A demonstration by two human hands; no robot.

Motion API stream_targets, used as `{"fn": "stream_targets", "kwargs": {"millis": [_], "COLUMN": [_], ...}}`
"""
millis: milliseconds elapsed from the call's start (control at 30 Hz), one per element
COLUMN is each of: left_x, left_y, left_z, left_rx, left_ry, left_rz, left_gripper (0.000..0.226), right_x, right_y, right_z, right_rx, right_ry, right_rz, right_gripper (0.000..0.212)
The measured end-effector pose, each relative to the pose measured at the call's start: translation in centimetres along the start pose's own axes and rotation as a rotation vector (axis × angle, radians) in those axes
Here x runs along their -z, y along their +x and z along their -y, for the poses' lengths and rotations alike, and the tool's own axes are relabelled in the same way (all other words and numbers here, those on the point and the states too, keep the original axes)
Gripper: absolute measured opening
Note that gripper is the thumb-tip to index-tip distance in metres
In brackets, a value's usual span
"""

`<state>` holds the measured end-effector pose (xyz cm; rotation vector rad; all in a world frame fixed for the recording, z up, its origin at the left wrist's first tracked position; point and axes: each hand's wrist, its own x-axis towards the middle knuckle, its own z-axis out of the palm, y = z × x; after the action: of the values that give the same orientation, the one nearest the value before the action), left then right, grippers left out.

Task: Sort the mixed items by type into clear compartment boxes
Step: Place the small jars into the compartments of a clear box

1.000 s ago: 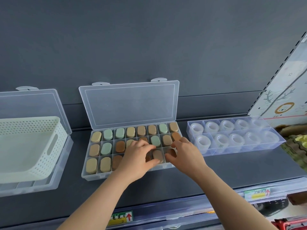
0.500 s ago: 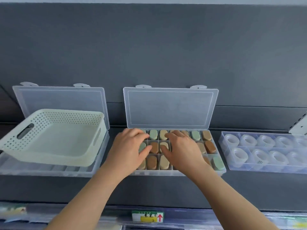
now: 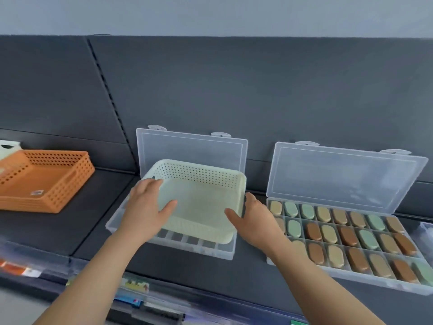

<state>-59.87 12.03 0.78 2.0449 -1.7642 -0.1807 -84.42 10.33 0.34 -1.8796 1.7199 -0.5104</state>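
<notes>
A pale cream perforated basket [image 3: 201, 202] sits tilted on top of an open clear compartment box [image 3: 212, 250], whose lid [image 3: 192, 148] stands up behind it. My left hand [image 3: 146, 207] grips the basket's left rim, thumb inside. Gripping the right wall is my right hand [image 3: 254, 219], thumb inside and fingers outside. To the right lies a second open clear compartment box [image 3: 339, 174]. Its cells hold tan, green and brown oval pieces [image 3: 346, 233].
An orange perforated basket [image 3: 44, 181] stands on the dark shelf [image 3: 70, 228] at the left. The corner of another clear box [image 3: 427, 231] shows at the far right. Price labels [image 3: 134, 285] run along the shelf's front edge. A dark back panel rises behind everything.
Both hands left the box of oval pieces and moved left to take hold of the cream basket. The view swung left, bringing the orange basket into sight.
</notes>
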Motion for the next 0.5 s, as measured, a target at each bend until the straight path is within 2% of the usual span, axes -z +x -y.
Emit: {"fn": "stream_targets", "kwargs": {"millis": [100, 267, 500], "left_x": [0.4, 0.2, 1.4], "left_y": [1.3, 2.1, 1.3], "left_z": [3.5, 5.1, 5.8], "left_rx": [0.1, 0.14, 0.188], "left_ry": [-0.019, -0.224, -0.303], "left_rz": [0.066, 0.21, 0.054], "left_gripper": [0.066, 0.065, 0.062], "right_x": [-1.8, -3.2, -2.9], "right_y": [0.5, 0.7, 0.7], "right_z": [0.4, 0.6, 2.0], "right_rx": [-0.105, -0.176, -0.053], "right_ry": [0.071, 0.164, 0.217], "right_rz": [0.017, -0.011, -0.062], "right_gripper": [0.052, 0.045, 0.034]}}
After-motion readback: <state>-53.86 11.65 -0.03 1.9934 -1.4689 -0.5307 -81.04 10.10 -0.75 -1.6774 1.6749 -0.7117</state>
